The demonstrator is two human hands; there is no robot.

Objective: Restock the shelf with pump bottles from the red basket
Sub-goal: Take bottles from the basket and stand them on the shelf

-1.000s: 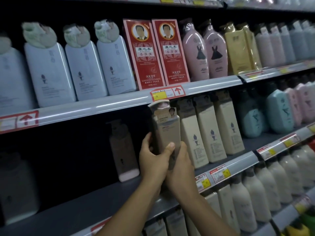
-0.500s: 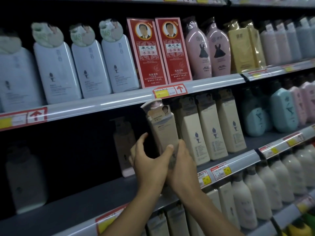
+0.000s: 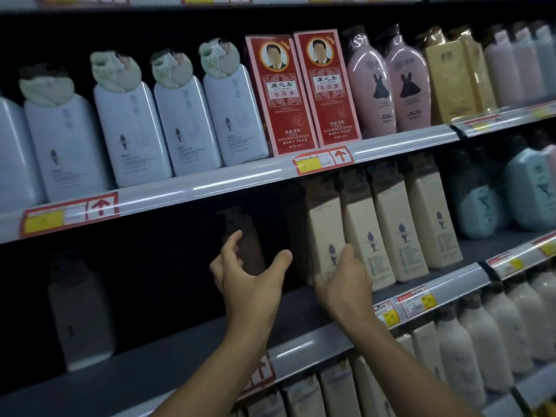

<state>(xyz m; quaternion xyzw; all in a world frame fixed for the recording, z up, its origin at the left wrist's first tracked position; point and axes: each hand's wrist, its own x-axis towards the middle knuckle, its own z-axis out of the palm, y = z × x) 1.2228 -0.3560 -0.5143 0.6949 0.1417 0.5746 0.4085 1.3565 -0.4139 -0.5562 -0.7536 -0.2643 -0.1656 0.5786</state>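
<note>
Pump bottle (image 3: 323, 236), cream and rigid, stands on the middle shelf (image 3: 180, 353) beside its row; right hand (image 3: 343, 281) cups its lower body, left hand (image 3: 249, 278) spread, empty. Likely weighty, slick: best gripped low around the flat sides.

Cream pump bottle (image 3: 323, 236) upright on shelf (image 3: 427, 285)

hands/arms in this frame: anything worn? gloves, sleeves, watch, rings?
Nothing worn that shows. The left hand and right hand are bare, with no gloves, and no rings are visible on the fingers in view. Both forearms are bare from the wrists down to the bottom edge of the frame: no sleeve cuff, watch or wristband. The light is dim, so fine details could be missed.
</note>
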